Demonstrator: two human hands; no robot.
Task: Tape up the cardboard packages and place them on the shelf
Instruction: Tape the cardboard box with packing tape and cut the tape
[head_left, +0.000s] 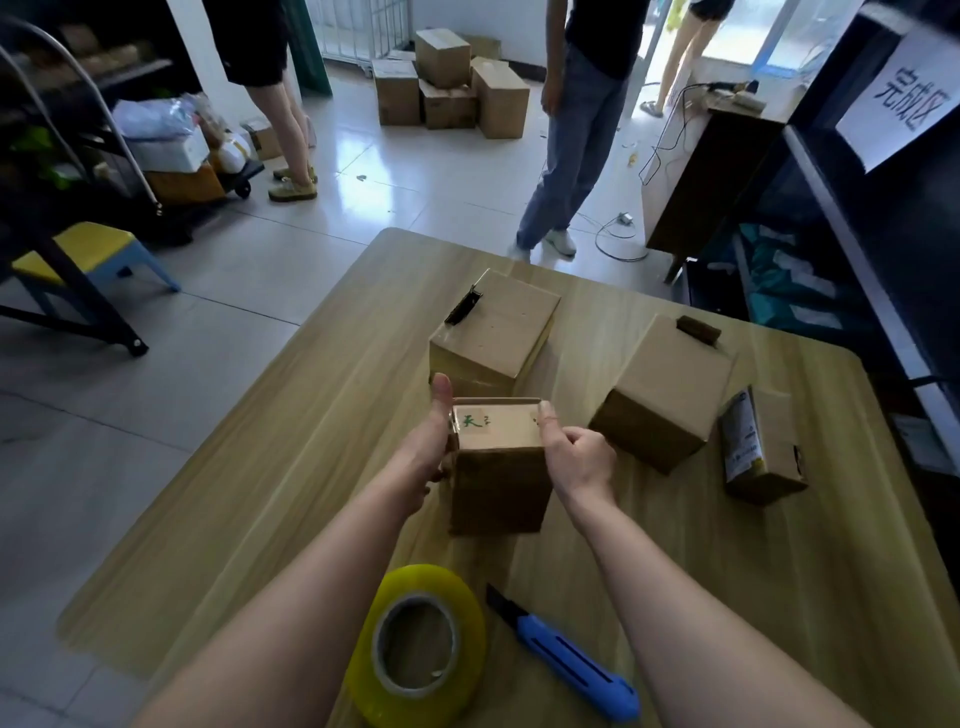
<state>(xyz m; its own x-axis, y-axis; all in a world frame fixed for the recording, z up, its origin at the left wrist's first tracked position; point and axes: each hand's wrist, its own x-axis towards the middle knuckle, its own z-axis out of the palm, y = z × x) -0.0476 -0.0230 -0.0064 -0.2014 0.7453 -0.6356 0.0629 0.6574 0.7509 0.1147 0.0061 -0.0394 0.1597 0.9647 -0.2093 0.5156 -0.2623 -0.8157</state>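
Note:
A small cardboard box (498, 467) with green print on its top stands upright in the middle of the wooden table (727, 597). My left hand (428, 441) grips its left side, thumb pointing up along the top edge. My right hand (576, 457) holds its right top edge, thumb pressed on the top and fingers curled. A roll of yellowish clear tape (418, 644) lies at the near edge. Beside it is a blue utility knife (563, 657).
Three more cardboard boxes lie on the table: one behind (493, 332), one at right (665, 392), a labelled one far right (763, 447). A dark shelf (852, 208) with a paper sign stands right. Three people stand beyond the table, near stacked boxes (449, 85).

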